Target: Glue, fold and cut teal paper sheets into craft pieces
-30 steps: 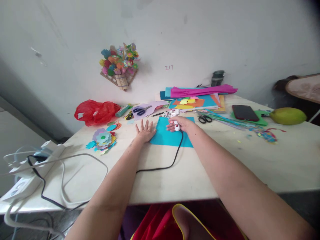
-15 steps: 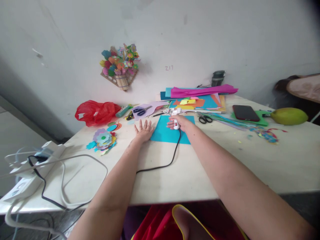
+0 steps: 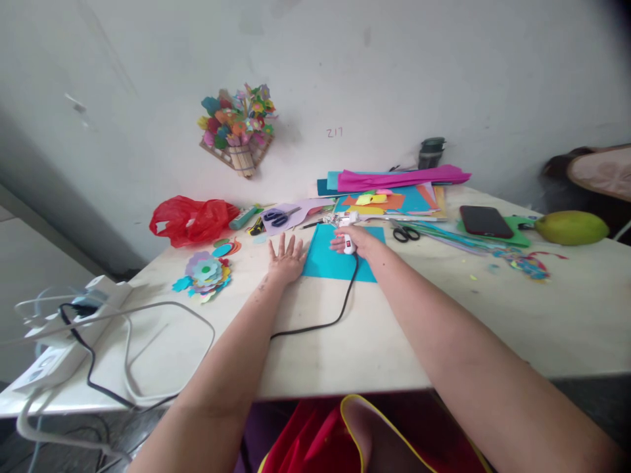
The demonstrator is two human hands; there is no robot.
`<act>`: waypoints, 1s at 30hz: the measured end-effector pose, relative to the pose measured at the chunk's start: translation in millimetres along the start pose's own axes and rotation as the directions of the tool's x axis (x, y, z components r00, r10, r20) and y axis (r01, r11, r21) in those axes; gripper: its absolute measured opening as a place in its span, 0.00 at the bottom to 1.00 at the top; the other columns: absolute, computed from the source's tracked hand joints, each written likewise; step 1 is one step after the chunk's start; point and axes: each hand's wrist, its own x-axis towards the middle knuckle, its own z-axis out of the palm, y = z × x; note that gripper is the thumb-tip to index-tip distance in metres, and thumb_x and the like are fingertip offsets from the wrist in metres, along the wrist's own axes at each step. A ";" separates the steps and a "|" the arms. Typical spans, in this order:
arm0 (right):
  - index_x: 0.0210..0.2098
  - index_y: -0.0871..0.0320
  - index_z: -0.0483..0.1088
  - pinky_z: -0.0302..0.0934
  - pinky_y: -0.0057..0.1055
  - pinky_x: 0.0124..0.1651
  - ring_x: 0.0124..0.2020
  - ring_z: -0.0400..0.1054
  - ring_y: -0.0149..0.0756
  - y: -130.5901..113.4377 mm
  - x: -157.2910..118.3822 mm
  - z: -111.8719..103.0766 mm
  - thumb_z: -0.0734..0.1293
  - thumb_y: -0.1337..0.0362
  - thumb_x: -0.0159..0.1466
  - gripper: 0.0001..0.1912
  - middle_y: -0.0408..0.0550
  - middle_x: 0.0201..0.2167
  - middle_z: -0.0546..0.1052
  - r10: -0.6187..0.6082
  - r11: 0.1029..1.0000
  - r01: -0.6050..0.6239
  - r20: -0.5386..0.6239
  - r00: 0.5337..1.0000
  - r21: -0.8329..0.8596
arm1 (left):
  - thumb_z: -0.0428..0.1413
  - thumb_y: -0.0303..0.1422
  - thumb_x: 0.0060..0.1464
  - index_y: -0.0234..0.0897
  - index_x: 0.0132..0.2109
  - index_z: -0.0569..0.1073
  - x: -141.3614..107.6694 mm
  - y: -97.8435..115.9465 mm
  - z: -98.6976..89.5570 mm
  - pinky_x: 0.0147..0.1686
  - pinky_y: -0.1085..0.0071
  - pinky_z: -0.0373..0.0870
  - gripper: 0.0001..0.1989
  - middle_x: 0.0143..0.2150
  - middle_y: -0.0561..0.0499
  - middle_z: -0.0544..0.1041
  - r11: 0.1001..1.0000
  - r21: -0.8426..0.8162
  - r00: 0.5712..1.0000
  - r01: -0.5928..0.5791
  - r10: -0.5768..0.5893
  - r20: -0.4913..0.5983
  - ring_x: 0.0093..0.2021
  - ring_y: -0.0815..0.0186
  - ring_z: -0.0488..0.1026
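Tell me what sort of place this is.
Probably a craft workspace, perhaps at home: a pale worktable carries stacked paper cut-out flowers, two pairs of scissors, one on lilac paper and one near paper strips, and a blue sheet under a corded white tool.

- Holding white glue gun (image 3: 350, 244) in right hand (image 3: 361, 240) over blue sheet (image 3: 331, 266), frame centre.
- Spreading left hand (image 3: 287, 260) at sheet's left edge.
- Left: red bag (image 3: 192, 220) above paper flowers (image 3: 206, 270).
- Right: phone (image 3: 486, 221) near yellow-green fruit (image 3: 572, 227).
- Upper left: bouquet (image 3: 237, 128) against wall (image 3: 365, 79).
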 end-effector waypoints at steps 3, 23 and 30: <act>0.33 0.62 0.62 0.65 0.30 0.22 0.20 0.70 0.36 -0.3 -0.8 0.7 0.62 0.69 0.57 0.05 0.47 0.20 0.72 -0.001 1.000 0.001 -0.010 1.000 0.001 | 0.30 0.45 0.57 0.42 0.64 0.46 -1.9 0.3 1.1 0.55 0.46 0.18 0.29 0.66 0.54 0.39 0.999 -0.034 1.000 0.017 -0.018 -0.022 0.63 0.57 0.22; 0.34 0.62 0.61 0.65 0.30 0.22 0.20 0.70 0.35 0.4 -0.1 0.5 0.62 0.69 0.57 0.05 0.46 0.19 0.71 -0.003 1.000 0.003 -0.009 1.000 0.001 | 0.35 0.48 0.54 0.44 0.64 0.38 -7.3 -12.7 -14.1 0.55 0.43 0.22 0.33 0.66 0.57 0.34 0.988 -0.153 0.990 0.028 -0.006 0.143 0.62 0.55 0.17; 0.33 0.62 0.62 0.65 0.30 0.22 0.20 0.70 0.35 0.7 0.5 -0.1 0.62 0.69 0.56 0.05 0.46 0.19 0.72 -0.005 1.000 0.005 0.002 1.000 -0.013 | 0.36 0.53 0.50 0.44 0.64 0.34 -16.5 -21.1 -26.9 0.55 0.43 0.24 0.38 0.66 0.56 0.32 0.985 -0.172 0.954 0.028 0.025 0.300 0.61 0.53 0.17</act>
